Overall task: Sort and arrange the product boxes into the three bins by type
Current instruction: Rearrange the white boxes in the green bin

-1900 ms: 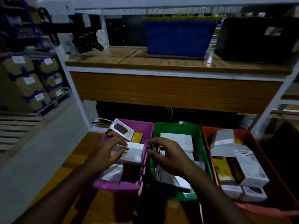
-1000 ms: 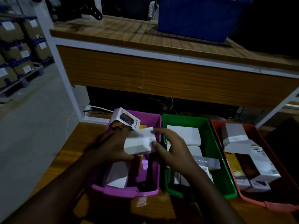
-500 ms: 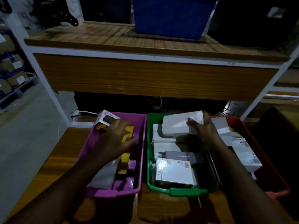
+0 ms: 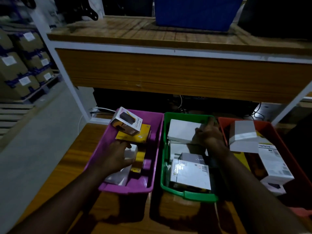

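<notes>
Three bins stand side by side on the wooden table: a purple bin (image 4: 157,132), a green bin (image 4: 189,195) and a red bin (image 4: 276,132). My right hand (image 4: 209,135) rests on a plain white box (image 4: 181,131) at the far end of the green bin, thumb and fingers on its right edge. My left hand (image 4: 116,156) reaches into the purple bin and lies over a small white box (image 4: 130,152) beside a yellow box (image 4: 135,135). A white box with a black picture (image 4: 126,120) leans at the purple bin's far end.
The green bin also holds a grey box (image 4: 194,158) and a labelled white box (image 4: 190,174). White and yellow boxes (image 4: 273,162) fill the red bin. A wooden shelf (image 4: 168,71) overhangs the bins, with a blue crate (image 4: 194,12) on top. Stacked cartons (image 4: 22,65) stand at left.
The plain white box went from over the purple bin, in both hands, across to the green bin in my right hand and now lies low at its far end. My left hand stayed in the purple bin.
</notes>
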The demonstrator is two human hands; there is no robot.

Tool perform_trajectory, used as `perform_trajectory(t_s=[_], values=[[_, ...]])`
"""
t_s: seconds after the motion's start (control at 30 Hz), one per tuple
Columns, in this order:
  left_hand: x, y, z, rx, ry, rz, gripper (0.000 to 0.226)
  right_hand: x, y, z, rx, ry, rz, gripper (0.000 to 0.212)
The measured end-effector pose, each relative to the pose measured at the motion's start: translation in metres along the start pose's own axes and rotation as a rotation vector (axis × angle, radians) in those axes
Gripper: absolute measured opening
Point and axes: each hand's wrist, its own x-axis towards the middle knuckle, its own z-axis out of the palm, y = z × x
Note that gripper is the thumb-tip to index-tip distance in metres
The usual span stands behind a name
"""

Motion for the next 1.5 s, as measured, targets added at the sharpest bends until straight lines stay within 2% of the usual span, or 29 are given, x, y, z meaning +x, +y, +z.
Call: perform_trajectory(t_s=[0.1,0.13,0.27,0.33,0.4,0.5,0.57,0.67,0.7,0.83,0.93,1.0,1.07,1.13,1.2,1.3,1.5], values=[[-0.005,0.003,0.003,0.009,-0.007,-0.069,0.068,-0.007,0.002,0.006,-0.125,-0.047,-0.053,0.044],[-0.006,0.005,0.005,0.01,-0.01,-0.099,0.073,-0.009,0.001,0.006,-0.163,-0.07,-0.042,0.048],[-0.008,0.01,0.016,0.03,-0.083,-0.191,0.1,-0.021,-0.005,0.004,-0.469,-0.216,-0.153,0.095],[-0.008,0.009,0.02,0.028,-0.103,-0.217,0.106,-0.02,-0.004,0.008,-0.566,-0.24,-0.234,0.1],[-0.008,0.008,0.022,0.035,-0.075,-0.22,0.099,-0.015,-0.007,0.007,-0.573,-0.231,-0.257,0.093],[-0.009,0.01,0.02,0.041,-0.032,-0.185,0.095,-0.011,-0.007,0.005,-0.557,-0.217,-0.27,0.082],[-0.012,0.013,0.015,0.001,0.01,-0.144,0.099,-0.014,-0.002,0.005,-0.498,-0.143,-0.31,0.069],[-0.021,0.026,0.0,-0.069,0.098,-0.043,0.102,-0.031,0.009,-0.002,-0.205,0.07,-0.424,0.034],[-0.023,0.032,-0.006,-0.072,0.117,-0.004,0.102,-0.039,0.013,-0.007,-0.146,0.077,-0.448,0.029],[-0.015,0.065,-0.031,-0.146,0.121,0.277,0.096,-0.066,0.023,-0.023,-0.235,-0.058,-0.462,0.038],[0.012,0.102,-0.043,-0.065,0.054,0.456,0.093,-0.08,0.032,-0.026,-0.226,-0.266,-0.435,0.052],[0.035,0.129,-0.045,0.057,-0.066,0.521,0.09,-0.089,0.039,-0.027,-0.138,-0.366,-0.436,0.05],[0.057,0.146,-0.037,0.119,-0.178,0.539,0.09,-0.096,0.045,-0.03,-0.124,-0.307,-0.491,0.038],[0.076,0.155,-0.025,0.158,-0.271,0.53,0.09,-0.103,0.05,-0.034,-0.138,-0.175,-0.566,0.027],[0.089,0.162,-0.013,0.191,-0.356,0.516,0.09,-0.107,0.053,-0.038,-0.104,-0.089,-0.615,0.022],[0.103,0.174,-0.004,0.186,-0.396,0.56,0.09,-0.111,0.058,-0.042,-0.031,-0.023,-0.665,0.02],[0.113,0.192,0.019,0.163,-0.458,0.689,0.08,-0.118,0.061,-0.042,0.092,0.041,-0.63,0.02]])
